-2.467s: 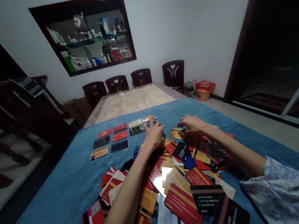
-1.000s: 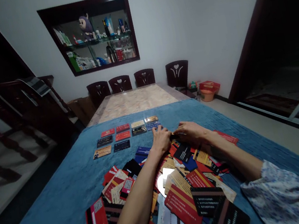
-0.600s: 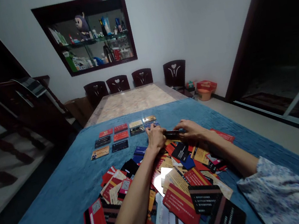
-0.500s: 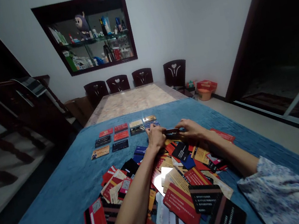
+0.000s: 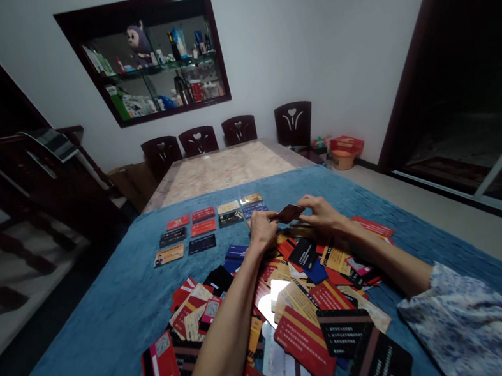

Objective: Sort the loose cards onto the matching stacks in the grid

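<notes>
The dark card (image 5: 290, 212) pinched between the left hand (image 5: 263, 231) and the right hand (image 5: 322, 215) is too small and dim to read, and the fingertips beneath it are out of sight. Both forearms lie across the pile of cards (image 5: 301, 309) and cover many of them — which ones cannot be told. The print on the laid-out cards (image 5: 209, 224) beyond is also too small to make out. Both sleeves (image 5: 480, 329) are cut off by the bottom edge. On the wall shelf (image 5: 152, 69), most bottles and boxes are too small to name. The chairs (image 5: 292, 122) are hidden below their backs by the table (image 5: 223, 170). The doorway (image 5: 473, 45) at the right is lost in darkness.
</notes>
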`<action>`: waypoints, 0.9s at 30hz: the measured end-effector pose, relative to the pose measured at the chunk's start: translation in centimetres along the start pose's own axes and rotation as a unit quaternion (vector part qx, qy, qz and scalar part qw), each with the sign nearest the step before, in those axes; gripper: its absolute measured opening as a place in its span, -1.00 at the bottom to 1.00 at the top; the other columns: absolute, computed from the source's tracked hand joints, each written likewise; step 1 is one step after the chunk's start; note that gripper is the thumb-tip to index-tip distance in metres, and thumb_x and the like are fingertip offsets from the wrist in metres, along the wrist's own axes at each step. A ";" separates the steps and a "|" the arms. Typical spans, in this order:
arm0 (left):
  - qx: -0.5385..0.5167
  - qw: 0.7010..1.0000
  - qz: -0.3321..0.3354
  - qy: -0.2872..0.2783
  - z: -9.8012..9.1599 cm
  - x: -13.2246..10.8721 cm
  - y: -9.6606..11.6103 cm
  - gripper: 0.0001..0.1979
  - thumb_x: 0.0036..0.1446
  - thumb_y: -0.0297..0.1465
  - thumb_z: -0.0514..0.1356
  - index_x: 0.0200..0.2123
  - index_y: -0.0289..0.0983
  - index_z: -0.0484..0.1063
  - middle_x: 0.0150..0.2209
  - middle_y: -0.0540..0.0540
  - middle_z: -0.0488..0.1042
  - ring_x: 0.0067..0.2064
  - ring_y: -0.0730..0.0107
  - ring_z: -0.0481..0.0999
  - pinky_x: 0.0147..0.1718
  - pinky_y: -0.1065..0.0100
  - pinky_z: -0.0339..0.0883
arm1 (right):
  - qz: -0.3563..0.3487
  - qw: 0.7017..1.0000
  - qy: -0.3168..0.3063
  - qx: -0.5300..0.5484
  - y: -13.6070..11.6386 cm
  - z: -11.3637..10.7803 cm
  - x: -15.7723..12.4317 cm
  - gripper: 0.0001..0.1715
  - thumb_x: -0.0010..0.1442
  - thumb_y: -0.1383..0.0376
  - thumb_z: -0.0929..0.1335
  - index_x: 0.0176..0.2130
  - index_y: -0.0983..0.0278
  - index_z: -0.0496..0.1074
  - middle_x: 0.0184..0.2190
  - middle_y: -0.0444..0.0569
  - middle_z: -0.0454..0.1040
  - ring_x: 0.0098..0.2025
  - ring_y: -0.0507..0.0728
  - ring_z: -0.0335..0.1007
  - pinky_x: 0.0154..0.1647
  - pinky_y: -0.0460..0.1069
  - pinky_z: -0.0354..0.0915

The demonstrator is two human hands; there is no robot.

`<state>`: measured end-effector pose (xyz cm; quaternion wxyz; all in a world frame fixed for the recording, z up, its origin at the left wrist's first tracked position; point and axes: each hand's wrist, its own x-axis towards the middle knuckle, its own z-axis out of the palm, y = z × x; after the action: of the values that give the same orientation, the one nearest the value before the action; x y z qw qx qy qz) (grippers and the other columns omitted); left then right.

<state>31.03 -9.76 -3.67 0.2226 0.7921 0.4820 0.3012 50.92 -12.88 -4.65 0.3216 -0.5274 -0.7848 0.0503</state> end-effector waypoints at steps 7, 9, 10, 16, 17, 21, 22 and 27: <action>0.012 1.000 -0.004 -0.006 -0.3 -0.2 0.4 -0.75 0.11 -0.51 0.20 -0.20 -0.22 0.64 -0.16 -0.11 0.65 -0.01 0.22 0.56 0.06 0.23 0.30 | 0.007 1.000 -0.004 -0.011 0.5 0.4 0.0 -0.83 0.10 0.33 0.31 -0.29 0.27 0.48 -0.29 -0.01 0.53 -0.23 0.13 0.40 -0.16 -0.04 0.27; 0.013 1.000 -0.004 -0.003 -0.4 -0.3 0.5 -0.74 0.10 -0.52 0.19 -0.19 -0.22 0.64 -0.14 -0.10 0.64 0.01 0.21 0.55 0.08 0.22 0.28 | -0.003 1.000 0.005 -0.026 0.7 0.7 -0.1 -0.83 0.10 0.32 0.30 -0.26 0.26 0.46 -0.31 -0.02 0.52 -0.25 0.13 0.39 -0.19 -0.04 0.25; 0.015 1.000 -0.005 0.000 -0.4 -0.3 0.5 -0.72 0.08 -0.54 0.18 -0.19 -0.22 0.64 -0.14 -0.10 0.64 0.02 0.22 0.54 0.08 0.23 0.27 | -0.009 0.999 0.017 -0.037 0.9 0.8 -0.1 -0.83 0.11 0.32 0.30 -0.26 0.26 0.46 -0.32 -0.02 0.51 -0.27 0.13 0.38 -0.21 -0.04 0.24; 0.046 0.998 -0.020 0.032 -0.5 -0.3 0.6 -0.59 -0.04 -0.67 0.10 -0.22 -0.23 0.62 -0.13 -0.09 0.63 0.05 0.16 0.47 0.10 0.17 0.25 | -0.060 0.994 0.067 -0.066 1.2 0.9 -0.1 -0.81 0.23 0.32 0.29 -0.19 0.26 0.49 -0.28 0.01 0.55 -0.22 0.15 0.36 -0.18 -0.01 0.21; 0.045 0.998 -0.019 0.037 -0.5 -0.4 0.6 -0.57 -0.04 -0.67 0.09 -0.18 -0.23 0.61 -0.11 -0.09 0.62 0.07 0.14 0.45 0.10 0.15 0.25 | -0.061 0.993 0.065 -0.079 1.1 0.8 0.0 -0.79 0.26 0.31 0.28 -0.17 0.25 0.50 -0.26 0.02 0.56 -0.19 0.17 0.35 -0.17 0.00 0.20; 0.039 0.998 -0.004 0.051 -0.6 -0.5 0.9 -0.50 -0.02 -0.65 0.08 -0.04 -0.23 0.55 -0.09 -0.10 0.60 0.11 0.12 0.39 0.12 0.10 0.22 | -0.048 0.987 0.036 -0.150 0.6 0.3 0.0 -0.75 0.31 0.29 0.28 -0.11 0.22 0.54 -0.26 0.05 0.58 -0.16 0.20 0.32 -0.20 0.03 0.15; 0.037 0.998 -0.003 0.052 -0.6 -0.6 1.0 -0.51 -0.02 -0.65 0.07 -0.04 -0.23 0.54 -0.09 -0.10 0.60 0.11 0.13 0.38 0.12 0.10 0.22 | -0.046 0.985 0.028 -0.163 0.5 0.2 0.0 -0.74 0.31 0.29 0.29 -0.11 0.21 0.55 -0.25 0.05 0.58 -0.15 0.20 0.32 -0.20 0.03 0.14; 0.036 0.998 0.027 0.037 -0.4 -0.9 1.1 -0.61 0.06 -0.62 0.09 -0.09 -0.22 0.51 -0.06 -0.07 0.57 0.09 0.19 0.36 0.11 0.16 0.20 | -0.043 0.980 0.008 -0.192 -0.2 0.1 -0.1 -0.72 0.33 0.26 0.28 -0.10 0.20 0.56 -0.22 0.06 0.57 -0.14 0.20 0.29 -0.19 0.03 0.11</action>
<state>31.15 -11.01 -2.88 0.1674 0.8009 0.4787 0.3185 50.72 -13.01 -4.69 0.2227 -0.5458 -0.7989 -0.1197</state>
